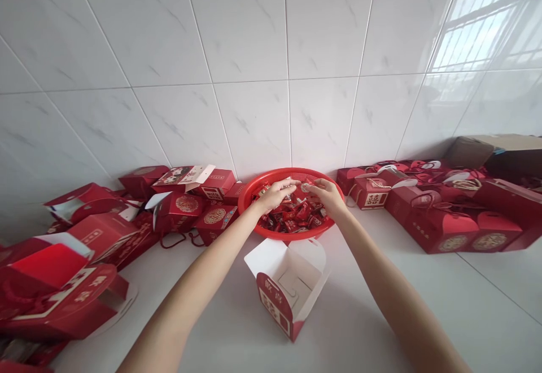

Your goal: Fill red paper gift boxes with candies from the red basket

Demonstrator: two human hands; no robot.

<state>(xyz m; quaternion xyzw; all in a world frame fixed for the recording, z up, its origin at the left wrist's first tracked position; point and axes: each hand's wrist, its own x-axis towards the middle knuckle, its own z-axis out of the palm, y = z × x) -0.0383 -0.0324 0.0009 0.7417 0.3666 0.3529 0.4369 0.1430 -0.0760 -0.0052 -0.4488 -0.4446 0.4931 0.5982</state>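
A red plastic basket (249,215) holds a heap of wrapped candies (292,212), mostly red. Both hands reach over it from the front. My left hand (275,195) is over the left part of the heap, thumb and fingers close together; what lies between them is too small to make out. Pinched in my right hand (328,195) is a small whitish and red wrapped candy (305,188). In front of the basket, an open red gift box (275,299) with a white inside stands on the white surface. Its flaps are spread and its bottom shows bare.
Several red gift boxes (182,206) are crowded on the left, some with open lids or loose cord handles. On the right stand rows of red boxes (455,229) with cords. A brown cardboard box (470,153) is behind them. The tiled wall (254,119) rises right behind the basket.
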